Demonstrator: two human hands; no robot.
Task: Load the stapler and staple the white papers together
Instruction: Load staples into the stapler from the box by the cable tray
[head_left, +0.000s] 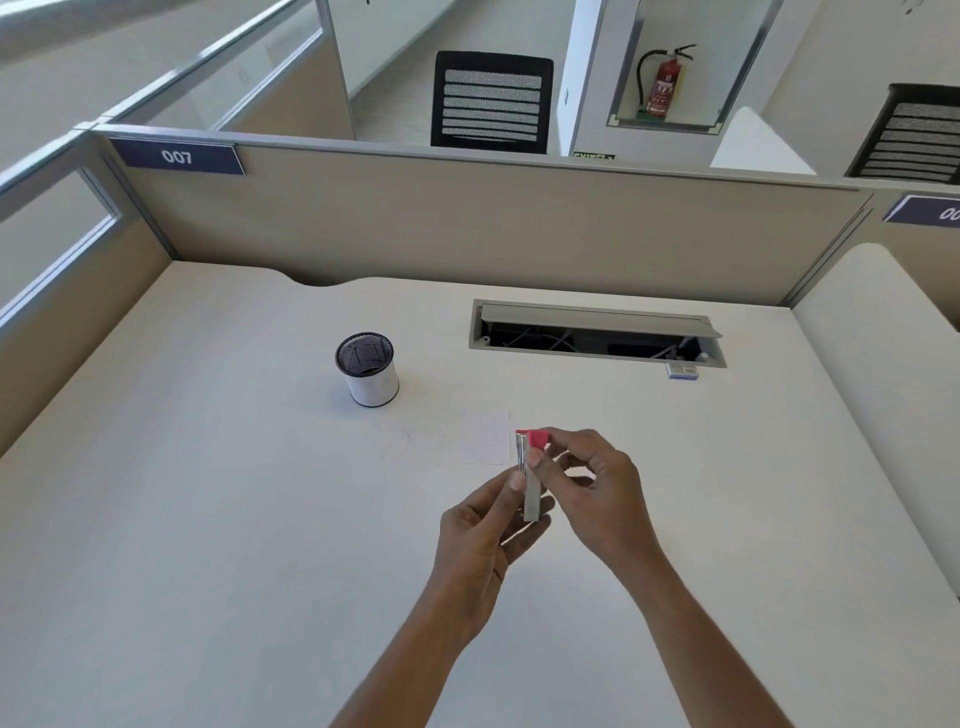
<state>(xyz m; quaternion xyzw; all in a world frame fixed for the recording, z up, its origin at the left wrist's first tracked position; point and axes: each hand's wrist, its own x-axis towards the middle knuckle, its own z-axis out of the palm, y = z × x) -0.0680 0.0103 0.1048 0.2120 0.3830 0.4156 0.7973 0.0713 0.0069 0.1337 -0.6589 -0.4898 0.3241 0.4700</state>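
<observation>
The stapler (530, 475) is being held above the counter (260, 519), lifted clear of it and standing roughly on end, its pink tip uppermost; it is being gripped low on its metal body by the left hand (485, 540), whose fingers are wrapped round it, while the pink top end is being pinched by the fingertips of the right hand (582, 483); neither hand is slack, both being closed on the same stapler. The loading step is judged to be in hand, the pink part apparently being worked open or shut (whether any staples are already seated cannot be told, the channel being hidden by the fingers). The white papers (485, 436) are lying flat on the counter just beyond the hands, faint against the pale surface and not being touched; a small blue-and-white box (682, 370), possibly of staples, is lying well off to the right beside the open cable tray (597, 332), and a mesh pen cup (368, 370) is standing to the left. For the next move, it is judged that the magazine must be confirmed filled and closed; then the papers must be squared and a corner fed between the stapler's parts before being pressed
</observation>
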